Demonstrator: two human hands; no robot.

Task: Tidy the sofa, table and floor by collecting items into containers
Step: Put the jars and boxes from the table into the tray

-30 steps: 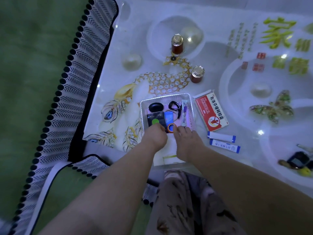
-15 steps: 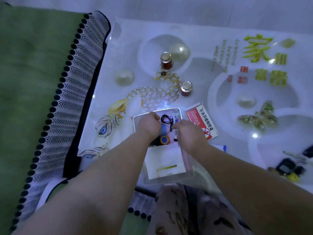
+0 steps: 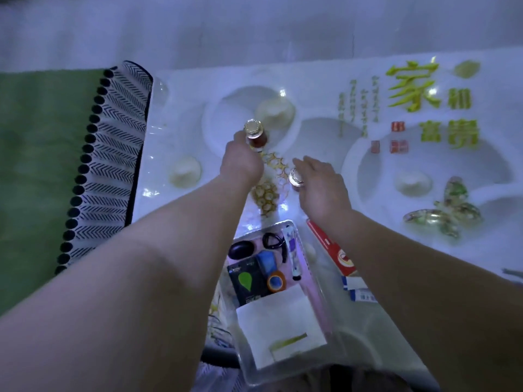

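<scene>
White glossy table [image 3: 181, 108] w/ printed fish, butterfly & green characters fills the view; green sofa cover [image 3: 42, 142] w/ black-striped trim at far left. Both hands were in the clear tray [image 3: 317, 295] 0.5 s ago; now they've left it & reach fwd. Left hand [image 3: 240, 162] is closed around the far brown bottle [image 3: 256, 137], gold cap showing above the fingers. Right hand [image 3: 319, 179], fingers loosely spread, sits over the nearer bottle [image 3: 295, 176]; can't tell if gripped. Tray nearer the body than before, contents unchanged: black case, blue item, tape roll, pen. Red box [image 3: 328, 244] & blue-white sachets [image 3: 356, 287] on the table right of it.
</scene>
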